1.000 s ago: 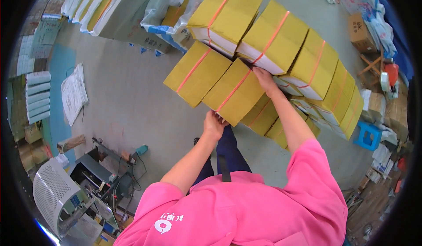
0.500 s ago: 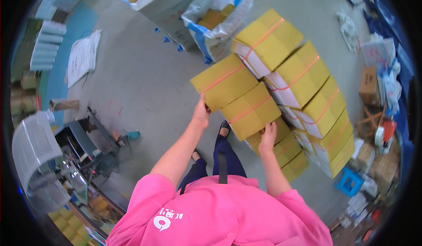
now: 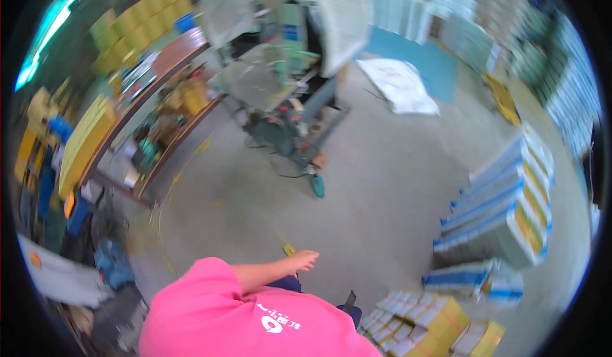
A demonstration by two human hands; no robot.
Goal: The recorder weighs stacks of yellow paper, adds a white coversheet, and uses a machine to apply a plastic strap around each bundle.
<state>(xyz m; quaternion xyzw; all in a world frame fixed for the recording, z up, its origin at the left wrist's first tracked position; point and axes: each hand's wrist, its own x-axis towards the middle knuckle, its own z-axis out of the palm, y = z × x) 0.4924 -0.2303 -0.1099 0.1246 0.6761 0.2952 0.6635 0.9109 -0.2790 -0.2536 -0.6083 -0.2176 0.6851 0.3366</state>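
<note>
My left hand [image 3: 303, 260] reaches out over the grey concrete floor [image 3: 382, 185], fingers apart and holding nothing. Its bare forearm comes out of my pink sleeve [image 3: 204, 293]. My right hand is out of view. Yellow cartons with orange straps [image 3: 440, 322] lie low at the lower right, well apart from the hand. A small yellow scrap [image 3: 289, 249] lies on the floor just beyond my fingers. The whole picture is motion-blurred.
A grey machine on a stand [image 3: 287, 102] with white mesh guards [image 3: 344, 19] stands ahead. A cluttered workbench [image 3: 159, 108] runs along the left. Stacked blue-and-white bundles [image 3: 503, 210] sit at the right. A white sack [image 3: 401, 86] lies on the floor by a blue mat [image 3: 440, 60].
Both hands were on the yellow cartons; now neither holds one. The view has swung round from the carton stack to the machine and workbench, and only my empty left hand shows.
</note>
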